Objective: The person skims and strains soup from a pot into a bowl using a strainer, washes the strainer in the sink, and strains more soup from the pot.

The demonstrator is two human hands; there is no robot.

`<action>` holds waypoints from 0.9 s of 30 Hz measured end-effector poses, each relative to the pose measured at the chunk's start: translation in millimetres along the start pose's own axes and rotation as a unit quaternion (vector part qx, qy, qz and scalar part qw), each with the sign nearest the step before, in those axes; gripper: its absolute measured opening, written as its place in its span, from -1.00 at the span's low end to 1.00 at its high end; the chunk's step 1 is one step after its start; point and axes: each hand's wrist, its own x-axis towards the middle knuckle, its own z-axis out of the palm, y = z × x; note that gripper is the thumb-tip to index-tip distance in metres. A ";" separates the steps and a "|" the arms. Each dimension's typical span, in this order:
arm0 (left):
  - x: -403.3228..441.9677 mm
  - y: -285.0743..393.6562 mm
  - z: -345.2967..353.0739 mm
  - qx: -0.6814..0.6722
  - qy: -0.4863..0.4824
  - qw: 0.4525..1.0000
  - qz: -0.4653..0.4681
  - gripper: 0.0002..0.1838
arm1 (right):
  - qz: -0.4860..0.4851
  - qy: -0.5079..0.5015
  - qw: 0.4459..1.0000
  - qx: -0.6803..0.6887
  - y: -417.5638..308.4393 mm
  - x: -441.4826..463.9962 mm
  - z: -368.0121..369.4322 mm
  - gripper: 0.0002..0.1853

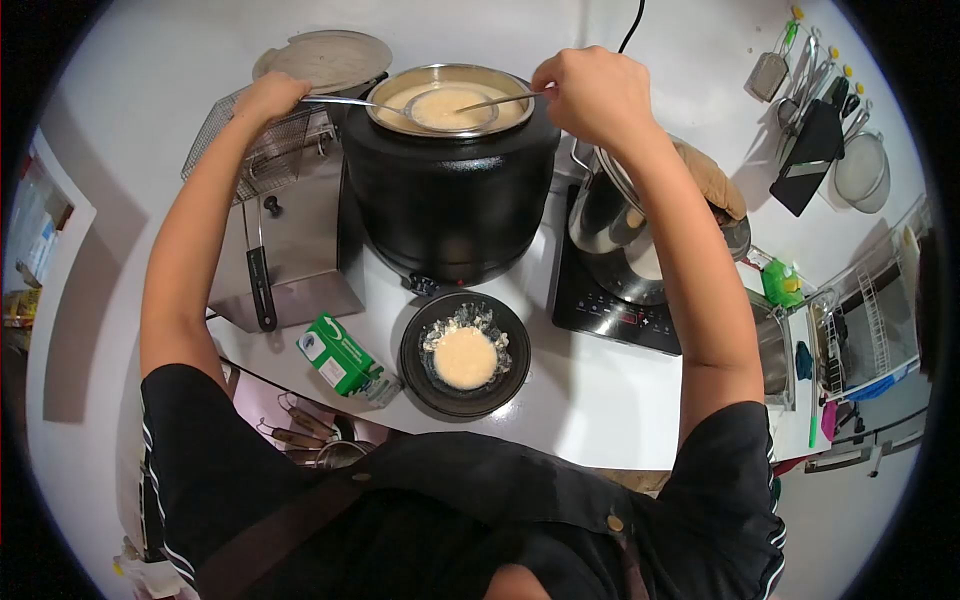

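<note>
My left hand (272, 98) is closed around the handle of a round strainer (370, 103). That strainer rests in the creamy pale liquid (405, 95) inside a black soup kettle (450, 205), with some liquid in its basket. In my right hand (597, 92) is the handle of a metal spoon (505, 99); its end dips into the strainer and is hidden by the liquid. In front of the kettle sits a dark bowl (412, 380) with creamy liquid and white lumps round its inside. A green and white carton (338, 352) stands left of the bowl.
A steel fryer (310, 245) with a wire basket (230, 150) is at left. Right of the kettle, a steel pot (605, 225) stands on a black induction cooker (600, 318). Utensils (810, 95) hang on the right wall, above a sink (775, 350) and dish rack (865, 310).
</note>
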 end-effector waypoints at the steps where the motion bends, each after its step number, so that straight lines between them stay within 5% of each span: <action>1: -2.5 3.4 -3.4 0.000 -0.001 1.000 0.002 -0.52 | -0.018 0.029 0.999 0.019 -3.6 -0.3 4.2 -0.78; 6: 19.5 -12.2 9.7 0.048 0.001 0.997 0.063 -0.48 | 0.018 0.046 0.998 -0.046 4.4 1.8 15.3 -0.79; 16: 0.7 9.8 -5.7 -0.087 -0.015 0.995 -0.053 -0.44 | 0.028 0.025 0.999 0.010 -0.1 -5.1 -3.2 -0.79; 22: 9.8 5.9 1.1 0.075 -0.001 0.992 0.104 -0.48 | 0.007 0.062 0.998 -0.005 -0.9 -2.4 6.9 -0.79; 24: 3.3 7.0 -3.1 -0.066 0.012 0.998 -0.012 -0.48 | 0.010 0.080 0.997 -0.018 -0.4 0.1 3.4 -0.79; 27: -4.4 14.4 -6.6 -0.054 0.012 0.997 -0.063 -0.47 | 0.025 0.028 0.999 0.009 -8.1 -6.6 -10.5 -0.80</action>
